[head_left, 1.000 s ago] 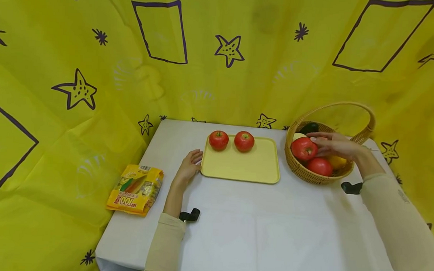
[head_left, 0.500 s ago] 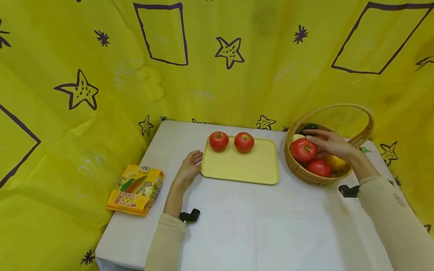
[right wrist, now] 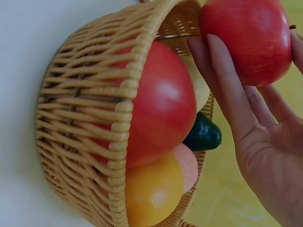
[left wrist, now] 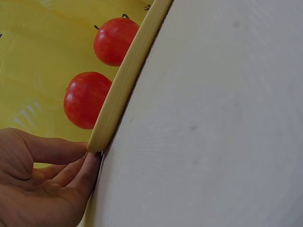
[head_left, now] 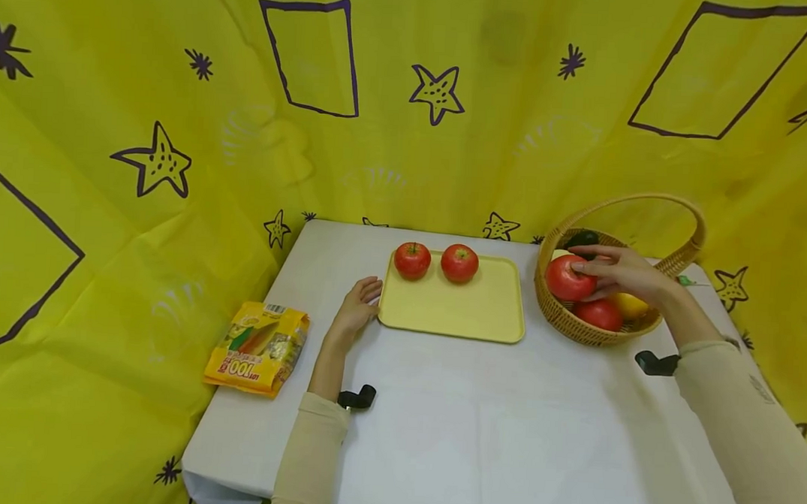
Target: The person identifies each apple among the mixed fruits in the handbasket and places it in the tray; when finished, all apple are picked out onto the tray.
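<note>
My right hand point(head_left: 622, 274) grips a red apple point(head_left: 569, 279) over the wicker basket point(head_left: 576, 324). In the right wrist view the apple point(right wrist: 248, 40) sits between thumb and fingers, clear of the large red fruit point(right wrist: 163, 104) below. My left hand point(head_left: 357, 304) rests at the left edge of the yellow tray point(head_left: 451, 314). Up close in the left wrist view, the thumb point(left wrist: 66, 150) touches the tray's rim point(left wrist: 125, 85), with the fingers loosely bent beside it. Two red apples, one left point(head_left: 412, 261) and one right point(head_left: 460, 263), stand along the tray's back edge.
Also in the basket are a yellow-orange fruit point(right wrist: 154, 189), a dark green item point(right wrist: 203, 134), a pink piece point(right wrist: 187, 168) and something pale. Its tall handle point(head_left: 689, 249) arches behind my right hand. A yellow candy-like bag point(head_left: 259, 349) lies left on the white-covered table point(head_left: 436, 426).
My right hand has settled around the apple, its thumb now across the fruit, which is slightly raised. The left hand stays at the tray. The head view has shifted slightly.
</note>
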Demonstrator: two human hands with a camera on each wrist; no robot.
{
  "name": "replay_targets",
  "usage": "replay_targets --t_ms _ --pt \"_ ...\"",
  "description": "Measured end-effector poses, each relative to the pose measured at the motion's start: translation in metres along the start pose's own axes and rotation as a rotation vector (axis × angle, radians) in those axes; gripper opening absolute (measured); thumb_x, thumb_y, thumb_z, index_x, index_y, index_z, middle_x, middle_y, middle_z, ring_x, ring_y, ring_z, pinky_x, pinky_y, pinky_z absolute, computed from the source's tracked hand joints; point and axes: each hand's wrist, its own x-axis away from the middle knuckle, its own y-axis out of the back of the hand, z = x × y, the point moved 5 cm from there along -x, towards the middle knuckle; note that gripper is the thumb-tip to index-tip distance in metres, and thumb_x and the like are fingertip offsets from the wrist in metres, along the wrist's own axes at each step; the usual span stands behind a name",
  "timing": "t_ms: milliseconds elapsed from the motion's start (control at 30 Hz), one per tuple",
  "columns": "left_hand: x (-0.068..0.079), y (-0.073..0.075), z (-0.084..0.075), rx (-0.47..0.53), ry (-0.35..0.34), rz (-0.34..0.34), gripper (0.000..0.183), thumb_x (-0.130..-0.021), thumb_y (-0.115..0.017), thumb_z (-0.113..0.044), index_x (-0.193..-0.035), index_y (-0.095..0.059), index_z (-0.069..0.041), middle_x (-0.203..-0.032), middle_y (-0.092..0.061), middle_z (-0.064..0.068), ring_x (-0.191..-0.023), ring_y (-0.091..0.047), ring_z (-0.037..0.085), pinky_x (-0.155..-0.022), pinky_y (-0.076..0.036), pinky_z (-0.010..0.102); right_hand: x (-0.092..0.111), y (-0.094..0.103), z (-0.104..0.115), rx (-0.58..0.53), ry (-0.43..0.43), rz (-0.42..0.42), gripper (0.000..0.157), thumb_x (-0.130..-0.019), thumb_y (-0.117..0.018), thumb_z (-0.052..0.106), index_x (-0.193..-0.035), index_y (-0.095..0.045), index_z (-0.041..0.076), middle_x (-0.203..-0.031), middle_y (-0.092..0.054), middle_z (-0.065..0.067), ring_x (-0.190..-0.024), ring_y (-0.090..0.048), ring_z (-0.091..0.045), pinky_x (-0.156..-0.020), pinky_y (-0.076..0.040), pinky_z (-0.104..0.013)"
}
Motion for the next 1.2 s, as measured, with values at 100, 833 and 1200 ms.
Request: replay_targets --t_ms 100,833,1200 --pt "0.0 0.0 0.0 0.005 -0.003 -0.002 0.074 -0.09 -0.046 0.025 -0.159 -0.031 0.002 -0.163 -0.037 0.022 -0.152 -0.036 0.034 -0.123 -0.036 0.043 0.002 -0.003 0.004 -0.032 0.014 0.003 0.066 -0.108 -0.058 0.032 -0.16 -0.032 0.0 -0.143 -0.051 -0.026 -0.101 -0.076 -0.025 -0.088 -0.062 -0.05" --pt "-0.002 0.001 0.003 0.014 0.0 0.001 0.075 -0.09 -0.047 0.025 -0.159 -0.032 0.001 -0.163 -0.038 0.021 -0.151 -0.037 0.033 -0.123 -0.036 0.042 0.007 -0.053 0.046 -0.212 -0.098 0.001 0.079 -0.105 -0.063 0.037 -0.16 -0.025 -0.006 -0.159 -0.028 -0.032 -0.102 -0.076 -0.034 -0.097 -0.057 -0.053" --pt "-0.001 0.001 0.001 0.004 0.004 -0.005 0.074 -0.09 -0.048 0.023 -0.159 -0.031 0.001 -0.162 -0.038 0.02 -0.151 -0.038 0.032 -0.123 -0.036 0.041 -0.008 -0.079 0.063 -0.263 -0.051 0.088 0.07 -0.106 -0.061 0.03 -0.156 -0.029 -0.006 -0.156 -0.031 -0.032 -0.106 -0.074 -0.038 -0.091 -0.061 -0.049"
